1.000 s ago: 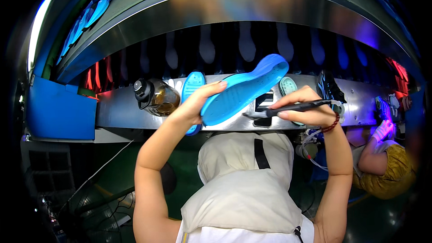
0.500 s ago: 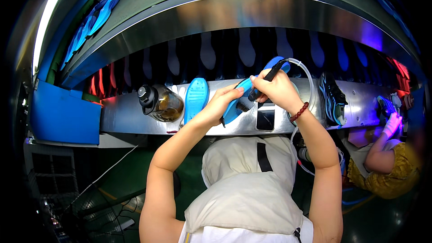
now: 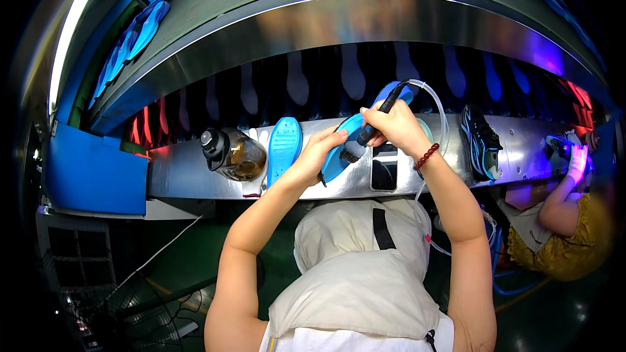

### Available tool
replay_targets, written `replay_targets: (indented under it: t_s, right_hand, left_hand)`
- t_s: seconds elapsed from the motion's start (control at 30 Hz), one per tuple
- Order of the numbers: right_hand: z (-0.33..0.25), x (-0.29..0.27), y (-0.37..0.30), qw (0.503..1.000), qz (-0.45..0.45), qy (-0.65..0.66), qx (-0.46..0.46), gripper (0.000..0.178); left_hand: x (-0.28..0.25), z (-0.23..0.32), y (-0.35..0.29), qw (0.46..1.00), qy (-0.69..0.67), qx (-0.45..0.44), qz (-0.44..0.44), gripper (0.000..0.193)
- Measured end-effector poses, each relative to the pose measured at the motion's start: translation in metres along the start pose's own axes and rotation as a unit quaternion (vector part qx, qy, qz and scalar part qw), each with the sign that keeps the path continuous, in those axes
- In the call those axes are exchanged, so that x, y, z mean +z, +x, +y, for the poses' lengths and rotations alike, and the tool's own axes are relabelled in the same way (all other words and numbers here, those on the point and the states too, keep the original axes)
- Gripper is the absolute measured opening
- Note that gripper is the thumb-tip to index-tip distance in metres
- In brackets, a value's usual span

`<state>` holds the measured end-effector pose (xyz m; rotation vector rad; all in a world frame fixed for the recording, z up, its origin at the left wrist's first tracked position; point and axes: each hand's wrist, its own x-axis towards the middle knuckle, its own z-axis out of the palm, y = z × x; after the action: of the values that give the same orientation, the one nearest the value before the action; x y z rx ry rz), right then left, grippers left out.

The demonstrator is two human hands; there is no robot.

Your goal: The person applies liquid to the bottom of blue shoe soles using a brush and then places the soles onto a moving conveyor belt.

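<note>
Blue sole (image 3: 334, 164) was held in the air above the metal counter (image 3: 415, 183), with its long axis going slantwise: the near end at the lower left, the far end at the upper right, toward the dark opening behind the counter. The left hand (image 3: 321, 150) was grasping it at the left edge of the near end, the thumb lying over the top, so from this hand the sole extended to the right and away from the body. The right hand (image 3: 395, 128) was closed around the black handle of a brush (image 3: 369, 132) and stood over the middle and far part of the sole, covering much of it.

The brush was pointing down and to the left, almost along the same line as the sole — its dark bristles were near the left hand's fingers, over the near half. Whether they touched the surface, I could not tell. So the left hand was nearer to the near end, and the right hand to the far end. Another sole (image 3: 285, 146), light blue, lay on the counter to the left — just beside the left hand, apart from the held one.
</note>
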<state>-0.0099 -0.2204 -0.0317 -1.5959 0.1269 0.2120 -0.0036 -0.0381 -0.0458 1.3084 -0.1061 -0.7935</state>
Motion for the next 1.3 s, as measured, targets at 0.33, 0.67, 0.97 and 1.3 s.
replay_targets:
  t_s: [0.33,0.67,0.97,1.3]
  right_hand:
    - [0.007,-0.001,0.004,0.999,0.006,0.034,0.012,0.026]
    - [0.028,-0.006,0.012,0.995,0.05,0.088,0.025,0.026]
    - [0.027,-0.029,0.013,0.974,0.14,0.165,-0.061,0.026]
    - [0.043,0.016,0.001,0.948,0.114,-0.223,-0.198,0.043]
  left_hand:
    - [-0.003,-0.008,0.001,0.999,-0.044,0.015,0.003,0.043]
    - [-0.004,-0.014,-0.005,0.999,-0.017,0.032,0.04,0.045]
    - [-0.013,-0.007,-0.016,0.98,-0.193,-0.015,0.041,0.054]
    - [0.002,-0.026,0.004,0.954,-0.298,-0.001,0.014,0.048]
